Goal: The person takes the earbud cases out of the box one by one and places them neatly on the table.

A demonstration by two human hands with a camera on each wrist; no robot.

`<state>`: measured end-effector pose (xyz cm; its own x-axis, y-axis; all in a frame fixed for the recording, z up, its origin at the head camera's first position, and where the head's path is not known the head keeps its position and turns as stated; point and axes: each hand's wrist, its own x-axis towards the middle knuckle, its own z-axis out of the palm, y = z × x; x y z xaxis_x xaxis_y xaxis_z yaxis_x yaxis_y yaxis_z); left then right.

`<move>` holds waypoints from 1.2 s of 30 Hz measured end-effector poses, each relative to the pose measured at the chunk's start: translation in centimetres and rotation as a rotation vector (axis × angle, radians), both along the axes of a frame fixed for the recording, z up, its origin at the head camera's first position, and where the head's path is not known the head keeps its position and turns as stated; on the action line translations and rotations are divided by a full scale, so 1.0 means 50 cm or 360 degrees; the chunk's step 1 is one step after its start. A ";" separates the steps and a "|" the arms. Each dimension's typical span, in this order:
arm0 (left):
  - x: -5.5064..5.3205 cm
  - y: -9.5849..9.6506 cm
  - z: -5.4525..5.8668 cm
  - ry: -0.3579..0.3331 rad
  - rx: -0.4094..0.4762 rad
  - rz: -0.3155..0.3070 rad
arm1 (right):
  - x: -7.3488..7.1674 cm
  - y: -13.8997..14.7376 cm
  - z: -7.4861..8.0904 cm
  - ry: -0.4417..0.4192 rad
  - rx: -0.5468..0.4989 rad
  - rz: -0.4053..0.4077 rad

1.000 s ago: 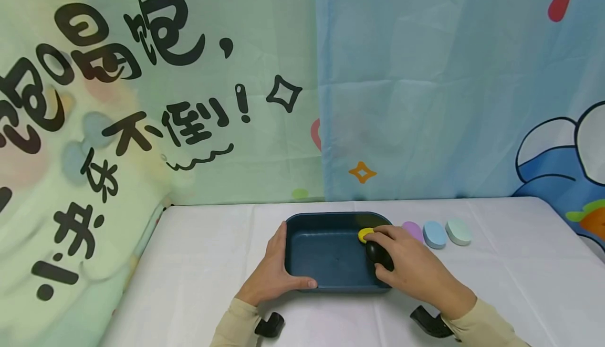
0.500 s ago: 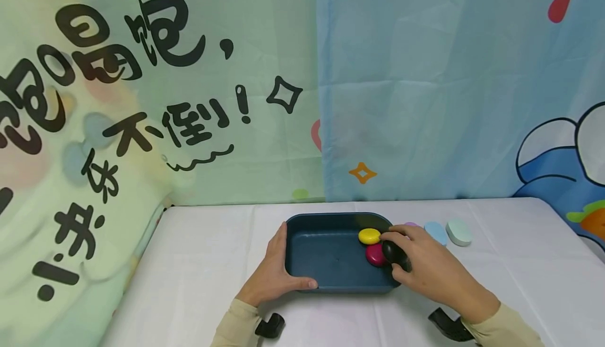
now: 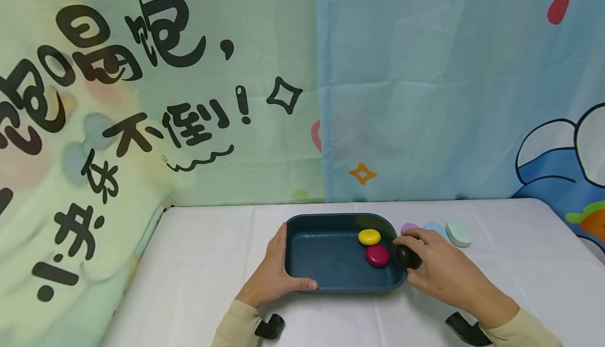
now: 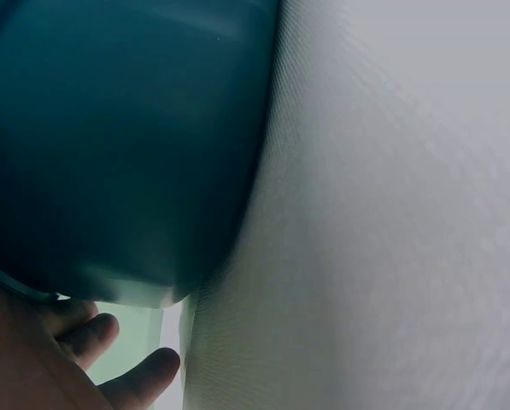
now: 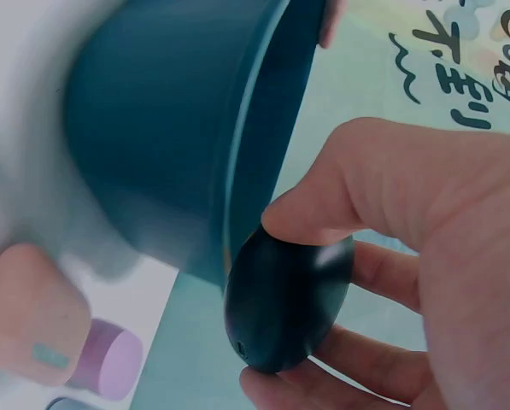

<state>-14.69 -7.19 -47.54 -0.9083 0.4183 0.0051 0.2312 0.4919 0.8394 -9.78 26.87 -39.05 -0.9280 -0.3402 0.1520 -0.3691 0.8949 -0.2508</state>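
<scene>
1. Pinching a glossy black egg-shaped piece (image 3: 408, 256), the right hand (image 3: 441, 265) has its thumb on one face and bent fingertips on the other. A smooth, rounded piece like this probably needs opposed pressure, since flat fingers could let it slip.

2. This black piece is at the right end of a dark teal rectangular tray (image 3: 326, 263), overlapping the rim in the head view; whether it touches the rim cannot be told.

3. The left hand (image 3: 271, 268) lies against the tray's left end, fingers extended along the outer wall and thumb laid along the near edge. It clenches nothing; the spread seems meant to brace the tray.

4. Inside, toward the right end, a yellow oval piece (image 3: 369, 237) lies just behind a crimson oval piece (image 3: 377, 256). The raised walls would likely stop such rounded shapes from rolling off.

5. Beyond the right hand, a lilac piece (image 3: 409, 227), a light blue piece (image 3: 436, 228) and a mint piece (image 3: 459, 233) form a row on the white tablecloth (image 3: 189, 284), outside the tray. Flat tops probably help them sit steady.

6. The right wrist view also shows a peach block (image 5: 34, 316) near the lilac piece.
</scene>
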 end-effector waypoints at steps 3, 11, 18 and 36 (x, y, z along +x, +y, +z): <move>0.000 0.000 -0.001 -0.0008 0.0004 0.0001 | 0.001 0.010 -0.005 -0.0012 0.0007 -0.0011; 0.000 -0.002 -0.003 -0.0002 0.0004 -0.0002 | 0.002 0.039 -0.023 0.0016 0.0030 -0.0042; 0.001 -0.001 -0.002 0.0007 0.0002 0.0000 | 0.002 0.061 -0.037 0.0110 0.0018 -0.0072; -0.001 -0.001 -0.005 -0.0001 -0.0006 0.0005 | -0.003 0.126 -0.072 -0.0041 0.0105 -0.0013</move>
